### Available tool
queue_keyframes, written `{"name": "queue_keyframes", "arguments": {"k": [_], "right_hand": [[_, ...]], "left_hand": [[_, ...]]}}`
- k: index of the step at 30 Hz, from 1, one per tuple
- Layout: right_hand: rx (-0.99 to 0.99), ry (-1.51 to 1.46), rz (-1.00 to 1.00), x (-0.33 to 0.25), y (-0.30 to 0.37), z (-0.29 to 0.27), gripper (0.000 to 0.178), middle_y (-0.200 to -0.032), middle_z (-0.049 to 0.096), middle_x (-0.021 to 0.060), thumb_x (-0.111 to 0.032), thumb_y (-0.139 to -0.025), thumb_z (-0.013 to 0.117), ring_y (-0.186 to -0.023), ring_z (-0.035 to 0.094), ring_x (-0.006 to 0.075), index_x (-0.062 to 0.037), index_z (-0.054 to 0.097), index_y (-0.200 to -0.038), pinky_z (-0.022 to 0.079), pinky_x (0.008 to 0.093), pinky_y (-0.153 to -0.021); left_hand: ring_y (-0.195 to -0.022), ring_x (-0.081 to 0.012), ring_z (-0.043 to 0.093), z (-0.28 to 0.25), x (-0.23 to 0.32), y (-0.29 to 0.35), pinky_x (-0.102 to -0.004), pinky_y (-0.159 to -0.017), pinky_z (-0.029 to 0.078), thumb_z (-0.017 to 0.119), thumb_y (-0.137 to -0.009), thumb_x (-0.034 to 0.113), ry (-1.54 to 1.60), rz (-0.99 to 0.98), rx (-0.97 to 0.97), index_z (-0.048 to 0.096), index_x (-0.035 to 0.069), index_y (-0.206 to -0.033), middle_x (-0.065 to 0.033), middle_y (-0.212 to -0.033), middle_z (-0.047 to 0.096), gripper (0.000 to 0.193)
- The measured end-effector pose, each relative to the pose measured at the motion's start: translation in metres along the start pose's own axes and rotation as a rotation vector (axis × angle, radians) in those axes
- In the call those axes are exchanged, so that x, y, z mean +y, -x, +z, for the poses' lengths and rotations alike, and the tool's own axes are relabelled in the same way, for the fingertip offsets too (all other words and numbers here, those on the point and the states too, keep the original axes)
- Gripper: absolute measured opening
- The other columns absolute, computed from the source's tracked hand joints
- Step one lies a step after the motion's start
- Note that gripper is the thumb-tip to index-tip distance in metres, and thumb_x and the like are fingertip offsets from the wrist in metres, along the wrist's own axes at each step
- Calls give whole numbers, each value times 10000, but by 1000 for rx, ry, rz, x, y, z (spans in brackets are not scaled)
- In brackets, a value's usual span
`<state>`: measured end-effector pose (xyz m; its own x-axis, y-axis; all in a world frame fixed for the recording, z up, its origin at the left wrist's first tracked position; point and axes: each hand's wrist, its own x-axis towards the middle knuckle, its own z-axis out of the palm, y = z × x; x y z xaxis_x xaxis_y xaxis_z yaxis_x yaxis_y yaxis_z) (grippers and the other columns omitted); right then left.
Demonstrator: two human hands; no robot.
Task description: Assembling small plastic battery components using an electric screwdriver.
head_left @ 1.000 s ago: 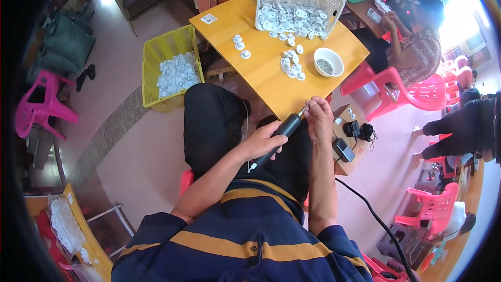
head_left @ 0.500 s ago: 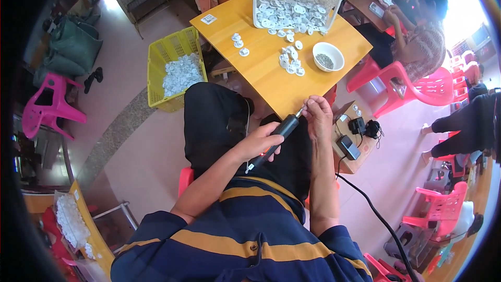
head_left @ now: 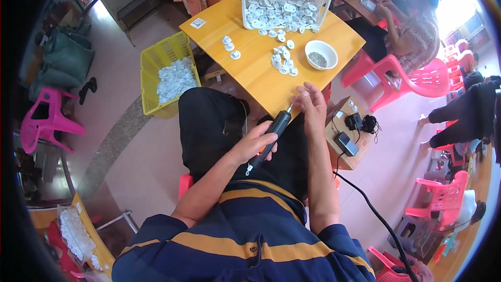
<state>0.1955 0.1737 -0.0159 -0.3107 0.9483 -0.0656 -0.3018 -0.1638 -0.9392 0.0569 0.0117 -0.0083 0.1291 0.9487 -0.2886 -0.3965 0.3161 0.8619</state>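
My left hand point(head_left: 257, 143) is wrapped round a black electric screwdriver point(head_left: 273, 137), which slants up and to the right over my lap with a small light showing by my fingers. Its thin metal bit point(head_left: 290, 107) points at the table's near corner. Beside the bit tip, my right hand point(head_left: 314, 108) is raised with its fingers bent together; whatever small thing they pinch is too small to make out. Closest on the table are a white bowl point(head_left: 332, 52) of small metal pieces and a loose group of round white plastic parts point(head_left: 283, 63).
A white basket point(head_left: 249, 4) heaped with white parts tips toward me on the wooden table point(head_left: 229, 18). To the left stands a yellow crate point(head_left: 151, 73); to the right, a cardboard box point(head_left: 342, 163) bears black adapters. A co-worker point(head_left: 417, 42) sits at the far right.
My right hand has lifted slightly, its fingers looser and a bit farther from the bit tip. The screwdriver stays in my left hand. The whole view has shifted a little.
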Motion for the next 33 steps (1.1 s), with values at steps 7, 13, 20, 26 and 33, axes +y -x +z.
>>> {"name": "queue_keyframes", "arguments": {"k": [7,13,20,26,33], "right_hand": [[23,773,-576,16,-69,4,222,-1034,685,109,-82,-889,699,-861,680,216,-36,677,-1106,549,313,-784],[-83,1120,-771,18,-92,3,245,-1023,672,128,-85,-864,708,-856,666,263,-64,670,-1105,534,362,-768],[-125,297,-3,6,-60,9,310,-1080,686,83,-149,-1002,579,-868,682,148,-95,576,-1308,501,270,-690],[-204,-335,276,5,-33,-2,323,-1077,682,94,-148,-1039,514,-879,701,158,-52,529,-1347,523,195,-605],[-182,-429,372,5,-23,-8,283,-1089,686,126,-97,-1007,572,-910,699,171,-25,576,-1281,569,209,-680]], "left_hand": [[-607,-134,636,-6,4,5,-255,-560,536,510,-1019,227,31,9,71,472,55,-1294,-74,-822,644,326],[-584,-147,620,-12,7,10,-267,-548,528,536,-1019,264,47,52,113,480,56,-1292,-73,-818,620,348],[-602,-126,639,-10,4,8,-247,-557,541,520,-1024,249,76,52,123,490,59,-1231,-65,-814,640,283],[-603,-131,615,-2,12,7,-263,-544,542,544,-1017,255,74,55,103,494,35,-1250,-66,-835,596,324],[-606,-133,640,5,17,11,-253,-541,529,512,-1026,256,8,44,141,494,59,-1206,-73,-807,633,268]]}}
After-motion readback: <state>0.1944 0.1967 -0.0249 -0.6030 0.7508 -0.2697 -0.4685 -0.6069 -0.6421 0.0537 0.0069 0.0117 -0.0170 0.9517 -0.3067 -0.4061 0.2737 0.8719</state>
